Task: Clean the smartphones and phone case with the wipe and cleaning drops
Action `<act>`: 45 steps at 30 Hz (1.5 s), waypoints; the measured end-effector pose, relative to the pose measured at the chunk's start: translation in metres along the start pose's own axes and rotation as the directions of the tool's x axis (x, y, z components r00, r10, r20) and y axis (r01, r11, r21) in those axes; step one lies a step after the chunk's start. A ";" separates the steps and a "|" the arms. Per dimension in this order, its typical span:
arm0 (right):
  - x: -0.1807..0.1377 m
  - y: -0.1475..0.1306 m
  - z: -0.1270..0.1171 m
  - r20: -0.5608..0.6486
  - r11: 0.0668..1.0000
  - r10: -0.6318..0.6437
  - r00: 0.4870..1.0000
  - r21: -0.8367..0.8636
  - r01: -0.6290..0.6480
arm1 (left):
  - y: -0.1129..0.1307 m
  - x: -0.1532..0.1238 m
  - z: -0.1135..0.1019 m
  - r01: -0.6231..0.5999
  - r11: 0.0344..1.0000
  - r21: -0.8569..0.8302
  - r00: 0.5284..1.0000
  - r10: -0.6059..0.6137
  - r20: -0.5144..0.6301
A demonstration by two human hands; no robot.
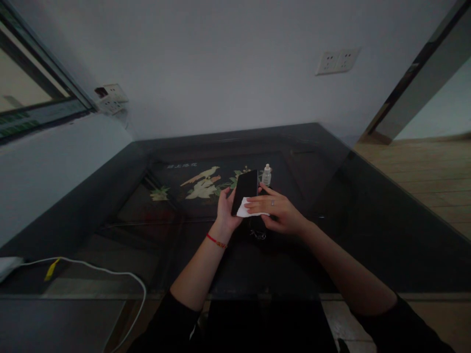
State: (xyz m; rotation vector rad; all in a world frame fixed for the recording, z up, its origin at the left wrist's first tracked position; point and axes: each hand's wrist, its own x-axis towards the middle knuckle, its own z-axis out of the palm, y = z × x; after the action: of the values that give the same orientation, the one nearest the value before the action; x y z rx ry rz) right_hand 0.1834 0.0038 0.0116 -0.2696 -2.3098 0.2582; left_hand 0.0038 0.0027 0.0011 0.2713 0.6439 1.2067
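A dark smartphone (246, 184) is tilted up in my left hand (227, 212), its black screen facing me. My left fingers and thumb grip its lower left side, and a red bracelet circles that wrist. A white wipe (243, 210) lies against the lower part of the screen under the fingers of my right hand (277, 210). One finger of that hand wears a ring. Just beyond my right fingers stands a small clear bottle (267, 175) with a pale cap, upright on the table. Below the phone a small dark item with a metal chain (258, 235) is partly hidden.
The glossy dark table (353, 235) has a bird-and-flower picture (202, 189) on its top. A white cable (103, 268) with a yellow tag runs from a white box (9, 267) at the left over the front edge. Wall sockets (337, 62) are behind.
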 end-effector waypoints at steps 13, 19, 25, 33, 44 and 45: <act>-0.014 0.035 -0.022 -0.326 0.899 0.338 0.883 -0.166 -0.405 | -0.003 -0.015 0.012 0.146 0.987 0.061 0.947 -0.158 0.281; -0.009 0.011 -0.026 -0.620 0.855 0.432 0.655 0.049 -0.517 | -0.004 -0.015 0.012 0.135 0.990 0.041 0.952 -0.141 0.271; -0.015 0.007 -0.018 -0.413 0.901 0.371 0.832 -0.059 -0.431 | -0.004 -0.015 0.014 0.143 0.989 0.035 0.956 -0.147 0.253; -0.020 -0.017 0.003 -0.218 0.938 0.249 0.944 -0.190 -0.291 | -0.002 -0.011 0.012 0.103 0.994 0.023 0.983 -0.106 0.147; -0.025 -0.015 0.004 -0.266 0.929 0.277 0.923 -0.171 -0.328 | -0.004 -0.014 0.014 0.120 0.993 0.012 0.974 -0.121 0.191; -0.026 -0.015 0.005 -0.258 0.934 0.269 0.928 -0.167 -0.317 | -0.004 -0.014 0.014 0.121 0.993 0.006 0.974 -0.120 0.191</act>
State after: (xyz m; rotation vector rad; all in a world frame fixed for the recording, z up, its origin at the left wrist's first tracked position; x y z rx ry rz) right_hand 0.1956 -0.0182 -0.0054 -0.7191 -2.0589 0.1264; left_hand 0.0124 -0.0094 0.0145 0.3345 0.4826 1.0513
